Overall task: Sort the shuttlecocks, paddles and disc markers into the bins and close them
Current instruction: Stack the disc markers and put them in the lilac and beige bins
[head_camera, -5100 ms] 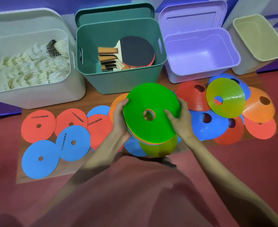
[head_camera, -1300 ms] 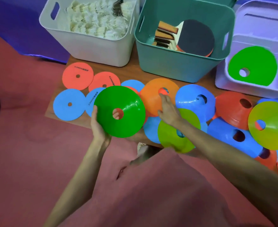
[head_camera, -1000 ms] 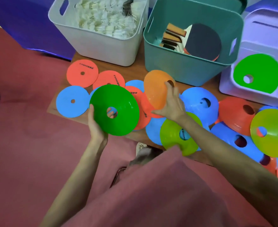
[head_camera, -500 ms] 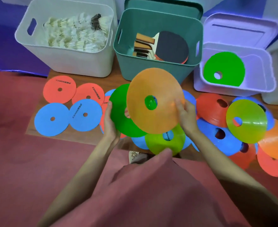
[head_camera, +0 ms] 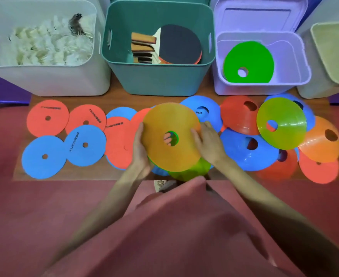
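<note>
Two hands hold a small stack of disc markers above the mat. The left hand [head_camera: 139, 148] curls its fingers under the stack's left edge, fingertips visible through the centre hole. The right hand [head_camera: 208, 141] lies with fairly straight fingers pressed on the right rim of the orange disc marker [head_camera: 170, 136], under which a green edge shows.

Step in hand: gathering markers into a stack for the lilac bin [head_camera: 296, 62], where one green disc marker [head_camera: 248, 60] lies. The shuttlecocks [head_camera: 44, 47] fill the white bin [head_camera: 44, 80]; the paddles [head_camera: 168, 47] stand in the teal bin [head_camera: 158, 78].

Next move, as judged: add further loose markers, such as the blue disc marker [head_camera: 248, 154] just beside the right hand, or carry the stack to the lilac bin. All visible bins are open.
</note>
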{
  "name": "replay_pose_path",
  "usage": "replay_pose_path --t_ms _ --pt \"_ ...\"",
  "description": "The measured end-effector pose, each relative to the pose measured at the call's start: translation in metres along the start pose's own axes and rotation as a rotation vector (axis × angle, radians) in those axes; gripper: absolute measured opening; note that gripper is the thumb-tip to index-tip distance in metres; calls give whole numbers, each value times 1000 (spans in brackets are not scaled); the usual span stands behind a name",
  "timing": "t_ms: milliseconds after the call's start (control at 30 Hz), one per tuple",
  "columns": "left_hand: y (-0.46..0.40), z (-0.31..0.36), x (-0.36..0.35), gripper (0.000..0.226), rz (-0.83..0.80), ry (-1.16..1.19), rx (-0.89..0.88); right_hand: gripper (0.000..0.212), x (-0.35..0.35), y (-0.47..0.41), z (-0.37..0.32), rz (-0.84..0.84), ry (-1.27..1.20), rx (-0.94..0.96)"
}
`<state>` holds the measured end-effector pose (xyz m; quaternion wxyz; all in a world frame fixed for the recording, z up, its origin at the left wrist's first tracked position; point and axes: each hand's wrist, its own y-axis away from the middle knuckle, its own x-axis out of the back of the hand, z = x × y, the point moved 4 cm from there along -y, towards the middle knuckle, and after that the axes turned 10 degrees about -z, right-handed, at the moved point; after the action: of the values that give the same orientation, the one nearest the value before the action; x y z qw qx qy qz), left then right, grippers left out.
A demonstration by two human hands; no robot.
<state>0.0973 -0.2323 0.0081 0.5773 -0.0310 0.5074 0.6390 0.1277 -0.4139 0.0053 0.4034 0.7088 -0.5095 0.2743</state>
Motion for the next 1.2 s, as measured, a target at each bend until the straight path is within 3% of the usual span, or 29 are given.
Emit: replay_pose_path --t_ms 233,333,433,633,767,867,1000,1067,1200 --pt "6 21 35 51 98 -56 -154 20 -7 16 14 90 -203 17" --pt "8 30 62 46 181 -55 -225 23 -29 28 23 -96 -97 54" --pt "14 32 75 47 191 -51 -256 43 -51 44 23 -283 45 55" --pt "18 37 86 52 218 -60 -289 55 -67 51 13 -470 250 -31" --pt "15 46 86 51 188 -87 -314 67 -40 57 4 -181 166 -25" --pt "12 51 82 51 172 -125 -331 90 -3 66 -7 52 59 -56" --pt "9 51 61 49 142 -152 -309 114 36 63 -13 117 -58 -142" --pt "7 48 45 48 105 -171 -292 105 46 59 -13 152 -149 -133" --pt "1 38 15 63 -16 -195 -210 57 52 52 -9 239 -509 22"
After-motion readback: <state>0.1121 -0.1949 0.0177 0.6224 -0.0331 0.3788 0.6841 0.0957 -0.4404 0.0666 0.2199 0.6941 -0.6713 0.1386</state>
